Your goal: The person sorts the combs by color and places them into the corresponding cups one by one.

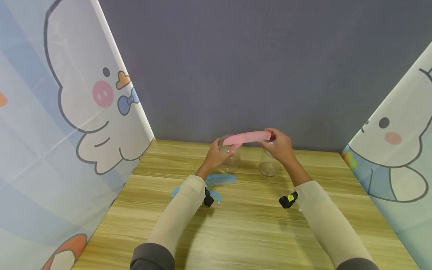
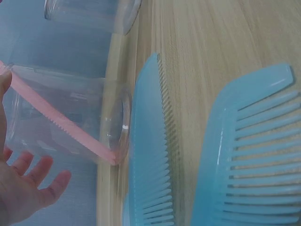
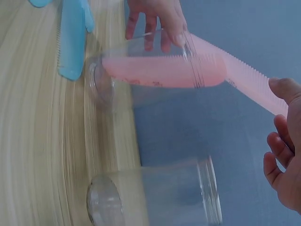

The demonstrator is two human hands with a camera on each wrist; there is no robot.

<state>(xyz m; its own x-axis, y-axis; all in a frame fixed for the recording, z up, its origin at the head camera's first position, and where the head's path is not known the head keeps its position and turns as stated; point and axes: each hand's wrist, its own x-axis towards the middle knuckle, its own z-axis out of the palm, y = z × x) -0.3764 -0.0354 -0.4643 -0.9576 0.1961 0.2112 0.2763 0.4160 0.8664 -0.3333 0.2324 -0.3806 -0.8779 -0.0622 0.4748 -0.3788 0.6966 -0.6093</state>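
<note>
My left hand (image 1: 215, 154) holds a clear plastic jar (image 1: 231, 164) near its rim, thumb at the mouth and fingers around the far side. A pink comb (image 3: 160, 70) leans inside that jar. Above the mouth, a second pink comb (image 1: 251, 136) lies nearly level, and my right hand (image 1: 281, 145) pinches its right end between thumb and fingers. The held comb's left end is over the jar's opening. Below my right hand stands another clear jar (image 1: 267, 168), apart from the first.
Blue combs (image 1: 221, 179) lie on the wooden table (image 1: 243, 232), partly under my left forearm. A grey wall (image 1: 253, 75) rises behind the jars. Printed cartoon panels (image 1: 111, 112) stand at both sides.
</note>
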